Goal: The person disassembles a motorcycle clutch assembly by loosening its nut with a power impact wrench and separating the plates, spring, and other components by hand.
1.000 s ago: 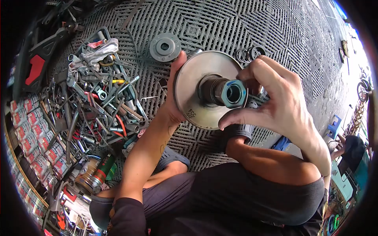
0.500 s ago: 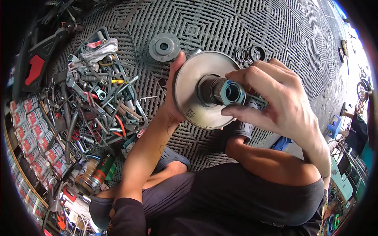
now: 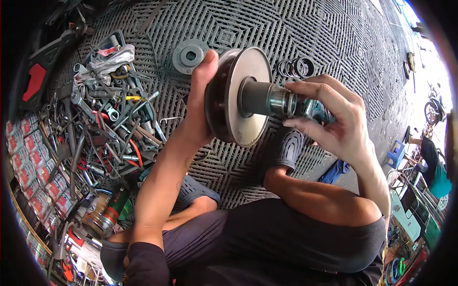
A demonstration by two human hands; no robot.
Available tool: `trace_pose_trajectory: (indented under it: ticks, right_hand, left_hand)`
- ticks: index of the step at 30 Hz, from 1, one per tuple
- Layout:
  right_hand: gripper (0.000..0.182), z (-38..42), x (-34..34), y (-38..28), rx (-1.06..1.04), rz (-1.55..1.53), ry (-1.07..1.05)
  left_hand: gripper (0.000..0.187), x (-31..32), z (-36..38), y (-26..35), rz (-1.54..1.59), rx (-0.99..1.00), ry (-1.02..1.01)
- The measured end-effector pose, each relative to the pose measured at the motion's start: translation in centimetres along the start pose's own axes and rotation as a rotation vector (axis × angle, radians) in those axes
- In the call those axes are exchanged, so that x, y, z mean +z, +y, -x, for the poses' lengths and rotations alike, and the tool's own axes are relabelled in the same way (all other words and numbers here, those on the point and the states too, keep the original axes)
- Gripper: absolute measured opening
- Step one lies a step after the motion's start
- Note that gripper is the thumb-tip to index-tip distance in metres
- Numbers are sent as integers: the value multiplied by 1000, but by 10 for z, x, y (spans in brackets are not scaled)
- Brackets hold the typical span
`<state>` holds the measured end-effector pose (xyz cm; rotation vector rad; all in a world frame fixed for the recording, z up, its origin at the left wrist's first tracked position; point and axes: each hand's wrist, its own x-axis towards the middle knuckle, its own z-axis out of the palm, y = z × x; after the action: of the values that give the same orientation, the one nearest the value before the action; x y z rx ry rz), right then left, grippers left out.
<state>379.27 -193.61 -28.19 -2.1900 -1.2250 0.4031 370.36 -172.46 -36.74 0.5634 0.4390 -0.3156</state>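
Note:
A two-disc metal pulley (image 3: 250,131), which looks like a scooter clutch pulley, is held up off the floor and turned nearly side-on. My left hand (image 3: 196,112) grips it from behind at the left, thumb pointing up along its dark back disc. From the pale front disc a hub tube (image 3: 255,97) sticks out to the right, with a shiny ring-shaped nut (image 3: 284,103) at its end. My right hand (image 3: 341,114) has its fingers above and its thumb below that nut, pinching around it. The far side of the pulley is hidden.
A round metal plate (image 3: 191,56) lies behind my left thumb on the rubber grid mat (image 3: 224,164). Dark rings (image 3: 304,67) and a teal tool (image 3: 315,109) are on the right. Heaped hand tools (image 3: 112,114) and stacked red-and-white packs (image 3: 38,164) fill the left side.
The pulley has swung from facing me to nearly side-on, its tube now pointing right. My left thumb shows more fully, and my right hand has stayed by the tube's end.

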Motion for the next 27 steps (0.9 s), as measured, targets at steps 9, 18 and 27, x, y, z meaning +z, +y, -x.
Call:
trace_pose_trajectory:
  ticks: [9, 18, 27]
  right_hand:
    - [52, 10, 5, 13, 77, -91, 28]
    - [54, 22, 14, 18, 365, -441, 6]
    - [49, 24, 12, 13, 461, -442, -78]
  left_hand:
    - [74, 11, 5, -6, -313, 228, -57]
    - [73, 18, 13, 4, -586, 391, -74]
    - [74, 14, 14, 2, -593, 379, -88]
